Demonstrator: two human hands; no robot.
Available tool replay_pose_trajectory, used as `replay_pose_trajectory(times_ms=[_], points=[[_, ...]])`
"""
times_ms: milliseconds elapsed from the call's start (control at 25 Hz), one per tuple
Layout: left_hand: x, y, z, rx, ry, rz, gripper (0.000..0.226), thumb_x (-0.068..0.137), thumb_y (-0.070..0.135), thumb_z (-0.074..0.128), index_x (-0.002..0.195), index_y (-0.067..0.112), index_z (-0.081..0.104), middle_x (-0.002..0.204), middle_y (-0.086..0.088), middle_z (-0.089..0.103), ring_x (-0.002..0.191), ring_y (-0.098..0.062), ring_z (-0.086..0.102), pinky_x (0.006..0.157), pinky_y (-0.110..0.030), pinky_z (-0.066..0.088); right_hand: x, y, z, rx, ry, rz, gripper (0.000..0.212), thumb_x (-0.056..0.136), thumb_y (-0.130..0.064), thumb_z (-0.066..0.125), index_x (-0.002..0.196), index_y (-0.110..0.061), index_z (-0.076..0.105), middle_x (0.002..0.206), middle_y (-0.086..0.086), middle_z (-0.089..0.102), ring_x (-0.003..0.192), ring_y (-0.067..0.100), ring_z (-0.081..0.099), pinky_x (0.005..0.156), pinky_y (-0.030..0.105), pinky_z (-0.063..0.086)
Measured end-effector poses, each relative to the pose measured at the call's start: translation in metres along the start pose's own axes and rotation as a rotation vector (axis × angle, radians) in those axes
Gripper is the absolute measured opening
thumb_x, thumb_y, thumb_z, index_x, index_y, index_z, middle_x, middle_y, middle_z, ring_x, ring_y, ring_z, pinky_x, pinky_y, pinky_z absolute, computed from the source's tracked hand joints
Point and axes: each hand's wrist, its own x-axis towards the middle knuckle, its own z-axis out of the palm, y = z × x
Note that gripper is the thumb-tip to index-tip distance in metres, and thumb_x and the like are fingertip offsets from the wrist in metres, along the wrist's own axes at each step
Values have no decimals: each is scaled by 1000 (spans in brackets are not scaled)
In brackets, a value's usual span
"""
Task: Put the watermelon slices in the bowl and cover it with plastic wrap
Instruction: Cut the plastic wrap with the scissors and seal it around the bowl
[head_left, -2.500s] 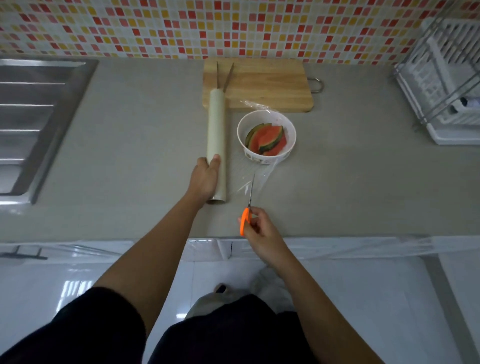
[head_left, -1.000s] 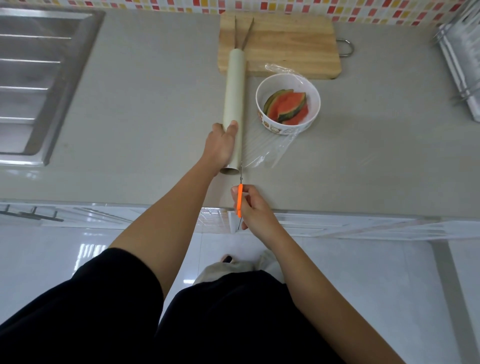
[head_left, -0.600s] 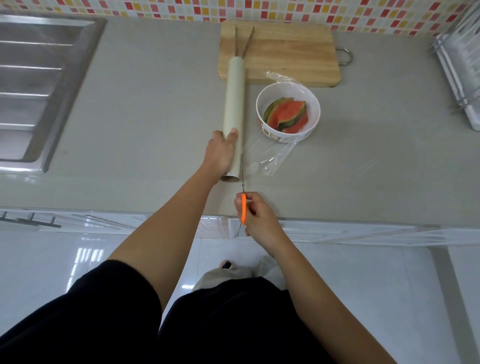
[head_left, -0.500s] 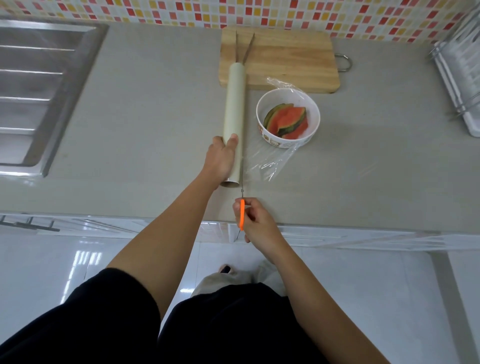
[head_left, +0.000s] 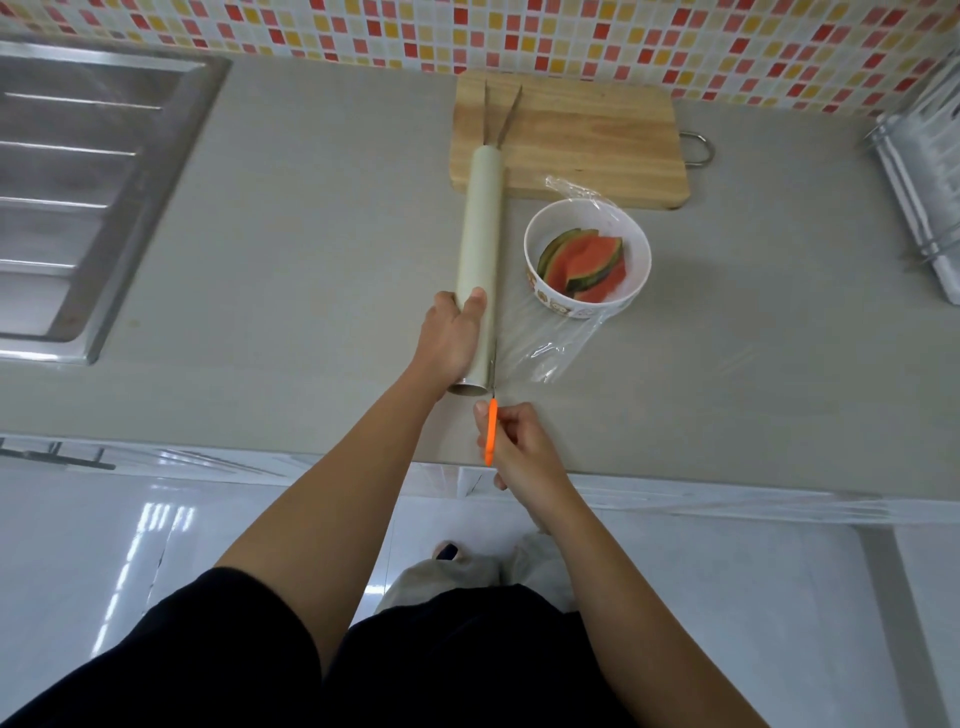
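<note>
The watermelon slices (head_left: 582, 260) lie in the white bowl (head_left: 551, 305) on the worktop (head_left: 311, 260), at 2 o'clock from the left hand (head_left: 454, 345). This hand's fingers wrap the near end of the plastic wrap roll (head_left: 480, 234). The right hand (head_left: 524, 452) grasps orange scissors (head_left: 490, 431) at the edge of the film (head_left: 550, 348). The film looks flimsy and clingy, so it is best tensioned from the stiff roll.

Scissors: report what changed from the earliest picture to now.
The right hand carried the scissors leftward, from the loose film below the bowl to the near end of the roll. Unchanged: the left hand grips the roll, and the watermelon slices lie in the bowl.
</note>
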Motion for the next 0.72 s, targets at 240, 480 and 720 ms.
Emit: replay_pose_trajectory(times_ms=[240, 480, 720], points=[[0, 1, 0, -16, 5, 4, 48, 98, 44, 36, 122, 4, 44, 109, -3, 48, 98, -22, 48, 80, -31, 35, 13, 3, -1, -4, 19, -13, 27, 85, -48, 57, 88, -23, 49, 75, -2, 53, 61, 7, 47, 46, 17, 39], [-1, 1, 0, -66, 3, 4, 45, 98, 43, 36, 122, 6, 45, 111, -4, 52, 97, -22, 51, 78, -31, 37, 19, -4, -3, 0, 36, 25, 40, 80, -57, 57, 91, -19, 53, 74, -3, 58, 66, 7, 52, 59, 25, 41], [0, 0, -1, -62, -7, -4, 44, 98, 44, 36, 120, 7, 45, 113, -5, 53, 100, -23, 51, 80, -32, 37, 22, 3, -1, -13, 49, -19, 35, 80, -54, 60, 91, -21, 53, 78, -1, 61, 65, 7, 53, 60, 27, 41]])
